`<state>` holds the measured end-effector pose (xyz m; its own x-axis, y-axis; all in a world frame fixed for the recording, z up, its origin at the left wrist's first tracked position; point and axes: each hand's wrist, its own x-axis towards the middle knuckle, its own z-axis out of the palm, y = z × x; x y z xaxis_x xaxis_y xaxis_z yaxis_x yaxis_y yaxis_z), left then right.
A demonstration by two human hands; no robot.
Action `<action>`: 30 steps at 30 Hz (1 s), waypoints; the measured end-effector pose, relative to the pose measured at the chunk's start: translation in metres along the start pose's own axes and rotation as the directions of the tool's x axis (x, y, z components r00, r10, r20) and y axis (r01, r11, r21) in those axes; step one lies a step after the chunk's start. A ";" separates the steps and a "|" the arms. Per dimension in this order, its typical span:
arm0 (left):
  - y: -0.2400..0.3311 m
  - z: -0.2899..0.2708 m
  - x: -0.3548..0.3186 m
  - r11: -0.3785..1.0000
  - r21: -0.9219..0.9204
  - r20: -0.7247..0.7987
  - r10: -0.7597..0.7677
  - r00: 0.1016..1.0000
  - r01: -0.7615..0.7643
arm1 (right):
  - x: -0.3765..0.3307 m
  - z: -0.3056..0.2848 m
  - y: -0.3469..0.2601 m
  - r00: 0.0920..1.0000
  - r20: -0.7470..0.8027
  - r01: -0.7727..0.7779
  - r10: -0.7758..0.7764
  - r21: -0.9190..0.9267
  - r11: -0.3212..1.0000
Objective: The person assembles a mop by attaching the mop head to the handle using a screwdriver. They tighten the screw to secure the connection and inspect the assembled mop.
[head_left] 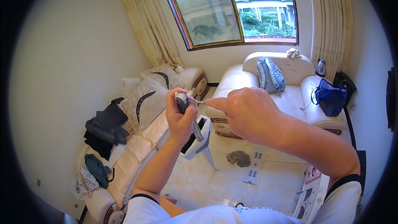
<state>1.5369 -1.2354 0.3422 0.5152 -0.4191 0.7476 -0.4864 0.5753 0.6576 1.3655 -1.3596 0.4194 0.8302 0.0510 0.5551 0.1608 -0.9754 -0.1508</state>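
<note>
My left hand (182, 120) is closed around the top of a metal pole (197, 132) with a dark grey, light-capped end (181, 102). Farther down, the pole meets a white-framed head (202, 146) with a black toothed or bristled inside; I cannot tell its exact kind. From the right, my right hand (248, 114) reaches over with its index finger stretched out and the others curled. At that fingertip is a thin metal piece (196, 101), running to the pole's end by my left fingers. My right thumb is hidden.
A cream sofa (141, 145) with cushions and dark clothes (107, 124) lines the left. Ahead, another sofa (236, 79) bears a grey-blue backpack (270, 76) and a blue bag (329, 97). A grey heap (239, 158) and a flat slotted strip (254, 168) lie on the tiles. A white-pink appliance (309, 193) stands lower right.
</note>
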 end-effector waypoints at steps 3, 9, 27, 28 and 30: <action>-0.004 0.003 0.003 1.000 0.000 -0.002 0.006 1.000 -0.006 | 0.001 -0.004 0.005 1.000 0.002 0.017 -0.017 -0.001 1.000; -0.008 0.020 0.001 0.999 0.027 0.020 -0.021 1.000 0.020 | -0.011 -0.011 0.020 1.000 -0.003 -0.011 0.011 0.030 0.999; -0.143 0.130 -0.038 0.906 0.326 0.559 -0.416 0.717 0.271 | -0.179 0.062 0.127 0.872 0.033 -0.483 0.489 0.231 0.845; -0.165 0.126 -0.046 0.874 0.364 0.600 -0.485 0.636 0.322 | -0.191 0.081 0.133 0.848 0.057 -0.520 0.528 0.286 0.805; -0.192 0.146 -0.066 0.826 0.358 0.659 -0.554 0.509 0.435 | -0.221 0.116 0.143 0.784 0.112 -0.605 0.611 0.362 0.710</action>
<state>1.4931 -1.4208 0.1804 0.0663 -0.9948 0.0772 -0.4299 0.0413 0.9019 1.2666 -1.4852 0.1804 0.8085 -0.5321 0.2515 -0.1950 -0.6454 -0.7385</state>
